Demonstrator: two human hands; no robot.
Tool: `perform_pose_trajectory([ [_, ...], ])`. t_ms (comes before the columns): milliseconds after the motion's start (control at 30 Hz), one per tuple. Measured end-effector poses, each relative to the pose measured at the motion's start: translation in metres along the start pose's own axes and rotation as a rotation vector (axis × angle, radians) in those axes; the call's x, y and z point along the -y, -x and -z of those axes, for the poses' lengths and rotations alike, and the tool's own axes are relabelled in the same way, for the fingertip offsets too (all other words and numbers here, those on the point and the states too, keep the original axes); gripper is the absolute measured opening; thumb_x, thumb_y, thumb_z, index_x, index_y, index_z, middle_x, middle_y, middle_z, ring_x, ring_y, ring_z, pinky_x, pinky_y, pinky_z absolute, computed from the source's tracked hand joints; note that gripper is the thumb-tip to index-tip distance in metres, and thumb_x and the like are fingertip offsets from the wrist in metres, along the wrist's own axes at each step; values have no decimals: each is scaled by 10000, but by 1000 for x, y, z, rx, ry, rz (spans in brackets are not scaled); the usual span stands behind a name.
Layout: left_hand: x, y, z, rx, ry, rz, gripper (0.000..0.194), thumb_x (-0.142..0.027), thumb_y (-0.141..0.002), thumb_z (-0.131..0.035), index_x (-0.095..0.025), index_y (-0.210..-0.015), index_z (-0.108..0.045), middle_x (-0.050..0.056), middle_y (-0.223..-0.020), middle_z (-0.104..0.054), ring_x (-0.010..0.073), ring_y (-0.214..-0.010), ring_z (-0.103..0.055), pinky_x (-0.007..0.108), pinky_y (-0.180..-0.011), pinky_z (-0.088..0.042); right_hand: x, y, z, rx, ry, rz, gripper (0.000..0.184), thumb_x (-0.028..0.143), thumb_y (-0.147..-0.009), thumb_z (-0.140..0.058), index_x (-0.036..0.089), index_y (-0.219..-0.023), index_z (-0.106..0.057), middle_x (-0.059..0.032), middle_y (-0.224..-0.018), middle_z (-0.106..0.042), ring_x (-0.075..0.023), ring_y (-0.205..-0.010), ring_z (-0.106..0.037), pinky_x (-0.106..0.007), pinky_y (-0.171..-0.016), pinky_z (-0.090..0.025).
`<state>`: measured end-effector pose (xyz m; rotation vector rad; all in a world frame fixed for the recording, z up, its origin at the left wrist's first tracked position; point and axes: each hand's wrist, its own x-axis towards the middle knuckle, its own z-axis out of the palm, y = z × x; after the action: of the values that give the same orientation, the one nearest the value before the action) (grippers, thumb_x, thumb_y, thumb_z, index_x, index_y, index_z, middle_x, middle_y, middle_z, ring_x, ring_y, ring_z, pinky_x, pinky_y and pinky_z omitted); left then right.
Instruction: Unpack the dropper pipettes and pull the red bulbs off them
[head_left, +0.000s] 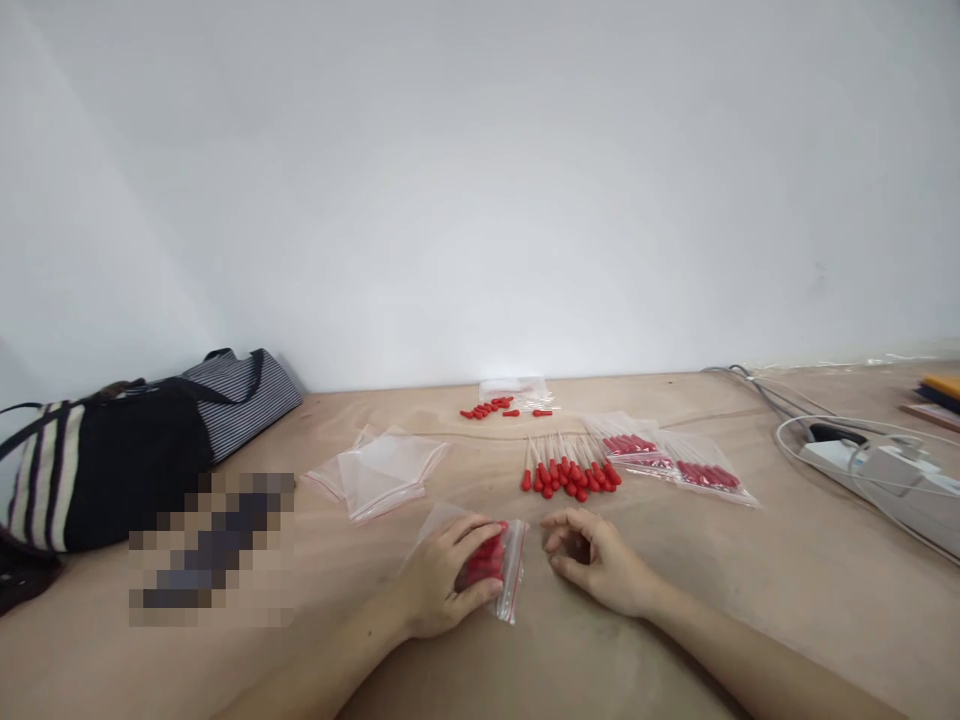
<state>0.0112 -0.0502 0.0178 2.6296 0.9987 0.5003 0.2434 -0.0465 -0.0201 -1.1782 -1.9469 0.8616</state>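
My left hand (452, 578) lies over a clear zip-lock bag (512, 572), its thumb and fingers holding the bag down on the table. Red rubber bulbs of droppers (487, 557) show through the plastic, close to the red-lined zip edge. Just right of that edge hovers my right hand (592, 560), fingers loosely curled and thumb apart, with nothing visible in it. Beyond the right hand is a pile of loose droppers (568, 472) with clear stems and red bulbs. Two or more filled bags (709, 472) lie right of the pile, partly overlapping.
Flat zip-lock bags (390, 470) lie at left of centre. Near the wall are loose red bulbs (487, 407) and another clear bag (514, 388). A black and striped bag (142, 470) and a blurred dark object (217, 545) occupy the left. A power strip (885, 480) with cables sits right.
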Motion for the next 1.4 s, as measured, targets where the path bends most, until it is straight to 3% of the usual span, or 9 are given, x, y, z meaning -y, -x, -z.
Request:
perform_pose_trajectory([
  [133,1,1,1,-4,36,63,446,-370,-797,-506,-247,-1216,-417,64,-1182,-495,213,-1040,-487,358,-898,-398,5,2,1,-7,228,153,316,246,-688,-599,234,-1001,-558,1,-782,-629,-150,-731,-519,-295,-691,-338],
  [367,0,1,-1,-9,57,96,414,-355,-820,-485,-253,-1217,-421,60,-1157,-508,208,-1034,-484,358,-904,-381,10,-13,-6,-138,804,800,173,181,-835,-442,198,-908,-598,-6,-599,-553,-133,-622,-428,-305,-587,-230],
  [433,0,1,-1,-12,58,106,391,-345,-833,-468,-256,-1212,-426,59,-1146,-520,206,-1029,-487,358,-902,-378,9,-16,-7,-156,776,723,189,178,-818,-454,206,-948,-588,-13,-653,-558,-141,-654,-433,-304,-605,-252],
  [600,1,1,-1,-7,58,127,380,-334,-837,-471,-257,-1207,-433,53,-1143,-525,198,-1026,-486,343,-899,-376,5,-24,-10,-152,509,235,291,105,-697,-506,200,-963,-575,-48,-883,-528,-165,-815,-458,-283,-683,-349],
  [867,3,1,-1,15,43,118,378,-346,-832,-479,-249,-1194,-440,54,-1138,-528,194,-1015,-490,334,-889,-382,8,-28,-7,33,277,63,294,-15,-573,-496,197,-767,-559,-19,-896,-506,-149,-843,-448,-286,-743,-349],
  [1000,3,0,0,13,43,127,379,-357,-829,-478,-248,-1191,-447,57,-1141,-528,200,-1024,-491,343,-889,-385,16,-21,-8,56,323,144,114,151,-673,-577,217,-764,-559,4,-821,-540,-146,-786,-451,-289,-706,-308],
  [1133,1,0,0,1,63,116,375,-345,-829,-477,-253,-1192,-449,53,-1137,-533,196,-1020,-498,345,-897,-383,19,-17,-15,-138,548,314,125,302,-710,-593,194,-691,-533,9,-696,-537,-143,-711,-418,-289,-652,-250],
  [1233,-1,0,0,-11,74,119,365,-326,-827,-481,-252,-1184,-460,52,-1134,-538,194,-1019,-500,342,-896,-383,17,-18,-19,-283,679,550,83,268,-756,-541,193,-722,-547,3,-655,-526,-136,-667,-382,-297,-625,-219],
  [1400,-2,-2,2,-30,90,117,342,-312,-810,-502,-249,-1146,-497,48,-1099,-566,195,-992,-514,338,-868,-398,14,-18,-19,-294,748,818,230,151,-827,-428,185,-622,-525,5,-605,-481,-115,-593,-332,-291,-598,-202],
])
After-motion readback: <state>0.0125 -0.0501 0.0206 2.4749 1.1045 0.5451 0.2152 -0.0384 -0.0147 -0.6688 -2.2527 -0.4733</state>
